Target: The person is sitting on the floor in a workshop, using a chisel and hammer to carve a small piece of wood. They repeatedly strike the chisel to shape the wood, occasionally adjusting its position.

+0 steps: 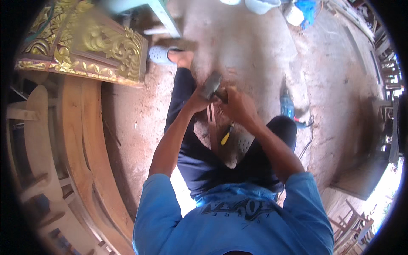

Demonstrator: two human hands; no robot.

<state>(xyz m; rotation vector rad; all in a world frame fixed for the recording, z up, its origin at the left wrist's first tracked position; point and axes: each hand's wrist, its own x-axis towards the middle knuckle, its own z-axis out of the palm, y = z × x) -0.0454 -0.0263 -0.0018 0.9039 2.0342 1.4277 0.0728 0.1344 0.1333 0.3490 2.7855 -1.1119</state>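
In front of my knees my two hands work close together. My right hand (238, 107) is closed round the short handle of what looks like a hammer (213, 83), whose grey, blocky head sits over my left hand. My left hand (199, 102) is curled just below that head; what its fingers hold is hidden. Under the hands a narrow strip with a slot (211, 114) stretches toward me. A small tool with a yellow handle (227, 135) lies between my legs, beside a clog with holes (244, 144).
Right of my knee lies a blue power tool (287, 105) with a black cord (307, 142). Gold carved woodwork (108, 51) stands at the far left, above long curved boards (87, 140). A pale stool leg (165, 18) and white containers (262, 5) are at the far side.
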